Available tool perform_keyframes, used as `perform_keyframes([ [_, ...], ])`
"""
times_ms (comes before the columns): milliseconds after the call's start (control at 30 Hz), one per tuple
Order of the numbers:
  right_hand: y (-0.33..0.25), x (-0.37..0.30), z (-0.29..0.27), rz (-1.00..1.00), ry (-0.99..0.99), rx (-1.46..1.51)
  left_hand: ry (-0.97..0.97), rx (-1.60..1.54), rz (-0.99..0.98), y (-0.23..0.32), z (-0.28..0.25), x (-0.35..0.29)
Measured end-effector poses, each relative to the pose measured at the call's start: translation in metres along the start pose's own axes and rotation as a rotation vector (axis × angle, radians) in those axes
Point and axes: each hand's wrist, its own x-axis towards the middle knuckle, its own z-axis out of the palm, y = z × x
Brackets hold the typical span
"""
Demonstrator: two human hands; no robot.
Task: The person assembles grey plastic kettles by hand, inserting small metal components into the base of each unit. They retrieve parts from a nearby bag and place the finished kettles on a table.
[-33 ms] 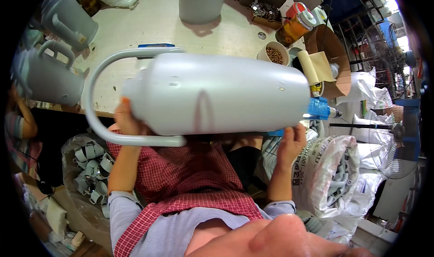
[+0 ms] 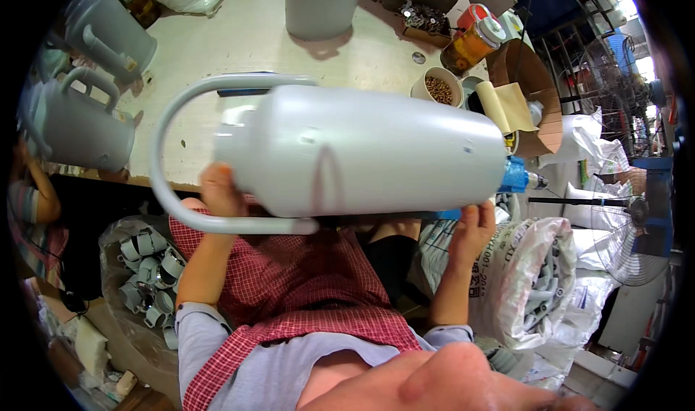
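Note:
A large, pale grey vacuum flask (image 2: 384,150) lies sideways across the front of me, above my lap. Its narrow neck points left, and a curved grey carrying handle (image 2: 161,147) loops out past that end. My left hand (image 2: 221,190) grips the flask at the neck, inside the loop, with the fingers partly hidden behind it. At the base end my right hand (image 2: 474,226) holds the lower edge, its thumb and fingertips against the rim. Behind the base, a blue power screwdriver (image 2: 515,176) is partly covered.
Grey jugs (image 2: 87,125) stand at the table's left, a grey cylinder (image 2: 323,9) at the back. A bowl of screws (image 2: 438,87) sits to the right. Bags of grey parts flank me, one (image 2: 145,273) left and one (image 2: 532,288) right. A fan (image 2: 630,223) stands far right.
The flask has shifted slightly to the right, its handle and neck most visibly, and my left hand has moved right with it. My right hand moved a little right too.

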Motion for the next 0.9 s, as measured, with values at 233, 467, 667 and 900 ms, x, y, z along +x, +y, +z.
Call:
perform_keyframes([
  [233,0.026,0.015,-0.061,0.010,0.154,0.191,-0.391,0.181,-0.002,-0.006,0.083,-0.004],
  [467,0.029,0.020,-0.060,0.000,0.170,0.175,-0.372,0.210,0.013,-0.009,0.086,0.000],
  [667,0.016,0.015,-0.059,0.080,0.340,-0.246,-0.218,0.364,-0.193,-0.036,0.064,-0.012],
  [900,-0.087,-0.018,-0.060,-0.385,0.001,-0.856,-0.287,0.154,-0.044,-0.053,0.046,0.009],
])
